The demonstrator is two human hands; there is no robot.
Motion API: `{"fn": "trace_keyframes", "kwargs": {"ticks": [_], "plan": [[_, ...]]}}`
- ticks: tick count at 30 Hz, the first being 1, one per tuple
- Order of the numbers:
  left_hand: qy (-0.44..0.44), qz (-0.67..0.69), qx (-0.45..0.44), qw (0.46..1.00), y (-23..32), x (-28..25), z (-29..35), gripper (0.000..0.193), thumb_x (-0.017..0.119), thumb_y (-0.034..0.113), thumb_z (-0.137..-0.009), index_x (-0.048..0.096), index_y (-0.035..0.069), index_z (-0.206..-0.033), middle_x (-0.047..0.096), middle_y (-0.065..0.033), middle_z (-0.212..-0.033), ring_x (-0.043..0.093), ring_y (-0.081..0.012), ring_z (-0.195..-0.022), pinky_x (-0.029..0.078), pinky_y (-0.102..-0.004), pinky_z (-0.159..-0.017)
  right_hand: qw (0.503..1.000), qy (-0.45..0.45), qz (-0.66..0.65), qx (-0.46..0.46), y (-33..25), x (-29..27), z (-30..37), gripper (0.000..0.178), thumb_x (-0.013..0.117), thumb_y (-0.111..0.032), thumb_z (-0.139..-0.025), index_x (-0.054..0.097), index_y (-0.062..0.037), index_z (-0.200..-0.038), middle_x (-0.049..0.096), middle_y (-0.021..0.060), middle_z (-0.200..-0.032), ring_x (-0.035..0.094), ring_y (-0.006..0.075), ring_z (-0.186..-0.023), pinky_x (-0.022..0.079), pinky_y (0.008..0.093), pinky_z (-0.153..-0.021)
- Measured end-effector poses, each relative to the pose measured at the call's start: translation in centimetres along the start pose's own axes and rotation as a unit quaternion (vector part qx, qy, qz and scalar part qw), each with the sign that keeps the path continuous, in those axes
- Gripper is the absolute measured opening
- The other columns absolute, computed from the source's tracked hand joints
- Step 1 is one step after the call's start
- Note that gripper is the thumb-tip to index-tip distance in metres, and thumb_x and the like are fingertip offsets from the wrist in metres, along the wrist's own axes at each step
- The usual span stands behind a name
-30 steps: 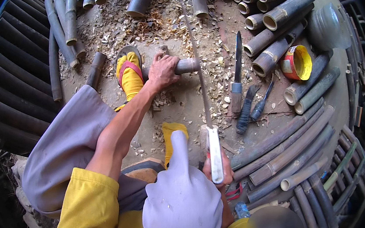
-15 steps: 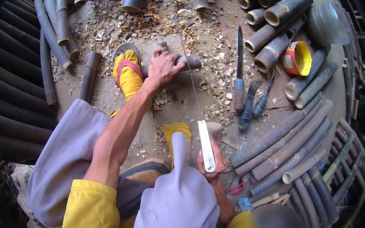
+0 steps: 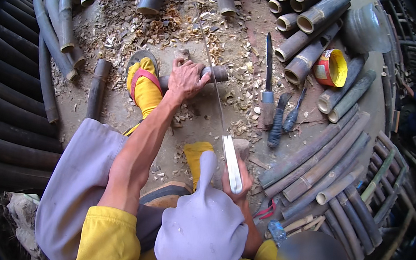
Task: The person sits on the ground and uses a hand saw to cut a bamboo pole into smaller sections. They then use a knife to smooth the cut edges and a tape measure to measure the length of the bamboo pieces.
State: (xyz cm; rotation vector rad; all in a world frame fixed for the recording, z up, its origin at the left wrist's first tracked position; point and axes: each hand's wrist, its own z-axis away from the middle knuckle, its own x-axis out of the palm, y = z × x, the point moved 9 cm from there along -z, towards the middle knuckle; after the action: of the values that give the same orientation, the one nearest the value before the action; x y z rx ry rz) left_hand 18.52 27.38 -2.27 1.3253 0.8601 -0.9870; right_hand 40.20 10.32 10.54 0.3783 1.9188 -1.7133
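My left hand point(image 3: 187, 79) is closed over a short, dark bamboo piece point(image 3: 218, 74) lying crosswise, pressing it from above. My left foot, in a yellow sock and sandal point(image 3: 145, 81), stands at the bamboo's left end. In my right hand point(image 3: 239, 178) is a handsaw point(image 3: 232, 163) with a white handle and a long thin blade. The blade lies across the bamboo just right of my left hand; how deep it cuts does not show. A small block point(image 3: 182, 54) sits behind the left hand.
A long knife point(image 3: 268, 65) and two dark-handled tools point(image 3: 279, 122) point(image 3: 295, 111) lie to the right. Bamboo lengths point(image 3: 310, 155) are stacked right, left and far. A red-yellow can point(image 3: 331, 67), a clear plastic jar point(image 3: 368, 29) and wood chips point(image 3: 178, 22) surround the work.
The saw has slid slightly forward, away from me, with my right hand. My left hand keeps its hold on the bamboo. The whole view has shifted a little.
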Motion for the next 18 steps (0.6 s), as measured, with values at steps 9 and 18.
{"fn": "trace_keyframes", "kwargs": {"ticks": [9, 18], "plan": [[0.016, 0.007, 0.002, 1.0, -0.5, -0.1, 0.2, 0.035, 0.044, 0.04, -0.089, 0.062, 0.011, -0.095, 0.067, -0.0085, -0.089, 0.061, -0.0219, -0.094, 0.032, -0.0433, -0.096, 0.998, -0.025, 0.003, 0.052, 1.8, 1.3, 1.1, 0.048, 0.06, 0.0, -0.071, 0.055, 0.009, -0.118, 0.066, 0.0222, -0.103, 0.069, 0.027, -0.072, 0.055, 0.0324, -0.063], [-0.084, -0.048, 0.024, 0.995, -0.2, 1.3, -0.9, 0.038, 0.065, 0.043, -0.076, 0.061, 0.011, -0.097, 0.067, -0.0081, -0.09, 0.059, -0.0214, -0.099, 0.03, -0.0478, -0.096, 0.999, -0.002, -0.009, 0.04, 1.0, 2.6, -2.2, 0.048, 0.061, 0.0, -0.073, 0.055, 0.0072, -0.12, 0.066, 0.0194, -0.093, 0.067, 0.0251, -0.065, 0.054, 0.0317, -0.059]]}}
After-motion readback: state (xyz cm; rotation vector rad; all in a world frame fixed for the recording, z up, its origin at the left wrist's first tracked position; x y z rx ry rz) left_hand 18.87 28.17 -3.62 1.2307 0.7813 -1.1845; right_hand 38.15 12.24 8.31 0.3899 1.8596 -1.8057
